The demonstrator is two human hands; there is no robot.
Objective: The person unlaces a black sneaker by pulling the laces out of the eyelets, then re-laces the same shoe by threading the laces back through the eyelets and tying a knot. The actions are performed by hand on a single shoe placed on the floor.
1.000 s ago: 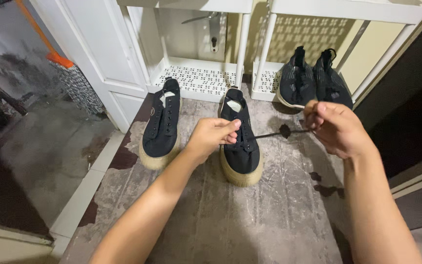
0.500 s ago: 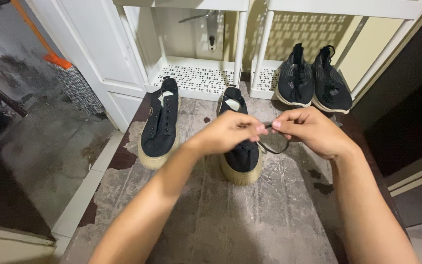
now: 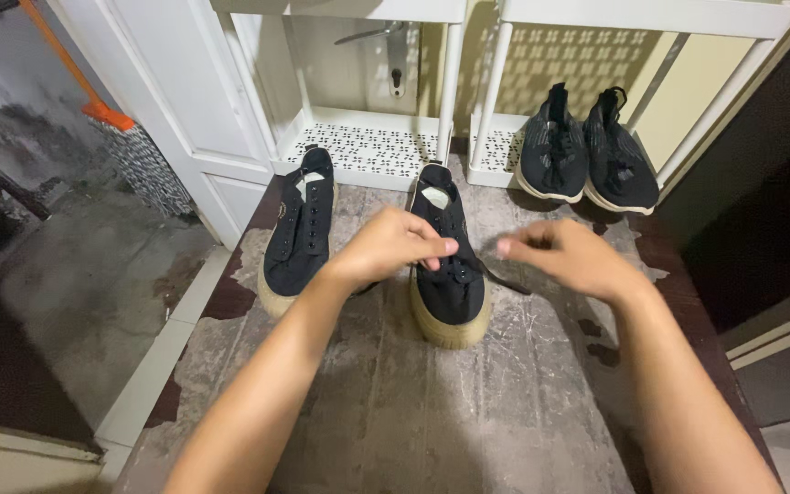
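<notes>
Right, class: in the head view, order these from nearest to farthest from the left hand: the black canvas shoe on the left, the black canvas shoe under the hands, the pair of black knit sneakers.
1. Black canvas shoe under the hands, directly below the left hand.
2. Black canvas shoe on the left, beside it.
3. Pair of black knit sneakers, on the right rack.

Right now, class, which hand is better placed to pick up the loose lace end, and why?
Probably the right hand: the lace end trails out just beneath it, while the left hand is pinching at the shoe eyelets.
</notes>
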